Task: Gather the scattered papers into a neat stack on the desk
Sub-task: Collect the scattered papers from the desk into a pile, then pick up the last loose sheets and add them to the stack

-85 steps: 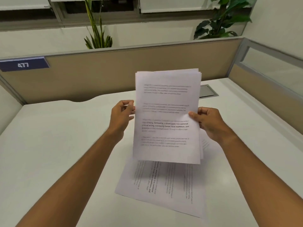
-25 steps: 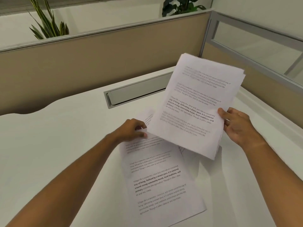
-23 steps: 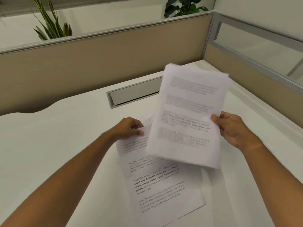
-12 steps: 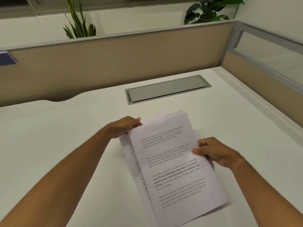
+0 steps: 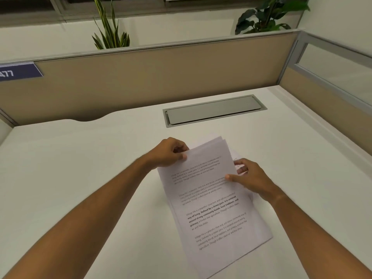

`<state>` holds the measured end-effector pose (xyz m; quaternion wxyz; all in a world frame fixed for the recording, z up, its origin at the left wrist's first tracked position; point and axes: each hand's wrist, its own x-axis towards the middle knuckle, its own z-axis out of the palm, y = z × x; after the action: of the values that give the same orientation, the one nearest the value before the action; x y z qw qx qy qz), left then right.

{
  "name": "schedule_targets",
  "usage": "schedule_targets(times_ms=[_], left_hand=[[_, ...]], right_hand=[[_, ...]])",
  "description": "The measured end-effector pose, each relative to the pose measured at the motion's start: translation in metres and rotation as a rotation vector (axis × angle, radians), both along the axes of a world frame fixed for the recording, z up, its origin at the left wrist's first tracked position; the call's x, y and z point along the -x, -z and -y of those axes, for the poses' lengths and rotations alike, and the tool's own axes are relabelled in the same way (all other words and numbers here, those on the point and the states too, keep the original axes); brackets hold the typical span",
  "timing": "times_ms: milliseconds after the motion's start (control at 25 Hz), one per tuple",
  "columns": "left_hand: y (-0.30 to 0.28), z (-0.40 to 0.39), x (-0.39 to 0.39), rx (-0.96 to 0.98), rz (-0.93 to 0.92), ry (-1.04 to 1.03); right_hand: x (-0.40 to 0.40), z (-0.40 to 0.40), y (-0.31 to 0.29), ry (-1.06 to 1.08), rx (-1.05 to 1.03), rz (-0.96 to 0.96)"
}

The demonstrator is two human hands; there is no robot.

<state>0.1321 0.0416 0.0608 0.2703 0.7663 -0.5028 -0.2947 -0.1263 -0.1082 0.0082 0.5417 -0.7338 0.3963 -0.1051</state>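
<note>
Since half a second ago, your papers [image 5: 211,200] have settled flatter at mid-worktop [image 5: 80,178] — left hand [image 5: 168,153] fingers pinched on the far corner, right hand [image 5: 250,178] fingers clamped on the right edge — edges need squaring.

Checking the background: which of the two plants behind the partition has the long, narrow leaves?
The left plant, with upright striped blades; the right plant has broad dark leaves.

A single head-worn camera looked forward and down, close over the white table [image 5: 66,178], facing the beige partition [image 5: 161,77] beyond.
</note>
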Motion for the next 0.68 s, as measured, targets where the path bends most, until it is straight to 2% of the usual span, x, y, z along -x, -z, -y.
schedule_targets(times_ms=[160, 240, 280, 360, 440, 520, 680], left_hand=[[-0.023, -0.016, -0.001, 0.094, -0.003, 0.016], [-0.031, -0.032, -0.008, 0.163, -0.025, -0.064], [-0.033, -0.044, -0.012, 0.220, -0.082, -0.142], [-0.028, -0.067, -0.014, 0.354, -0.337, -0.302], [-0.017, -0.084, -0.003, 0.427, -0.543, -0.327], [-0.012, -0.087, 0.012, 0.493, -0.523, -0.345], [-0.033, -0.090, 0.021, 0.763, -0.424, -0.469]], right_hand=[[-0.015, -0.006, -0.007, -0.149, -0.200, 0.209], [-0.020, -0.008, -0.010, -0.174, -0.234, 0.261], [-0.023, -0.009, -0.012, -0.156, -0.233, 0.291], [-0.028, -0.010, -0.016, -0.086, -0.255, 0.357], [-0.037, -0.016, -0.027, -0.039, -0.278, 0.446], [-0.052, -0.027, -0.041, -0.025, -0.260, 0.529], [-0.083, -0.051, -0.072, -0.010, -0.115, 0.599]])
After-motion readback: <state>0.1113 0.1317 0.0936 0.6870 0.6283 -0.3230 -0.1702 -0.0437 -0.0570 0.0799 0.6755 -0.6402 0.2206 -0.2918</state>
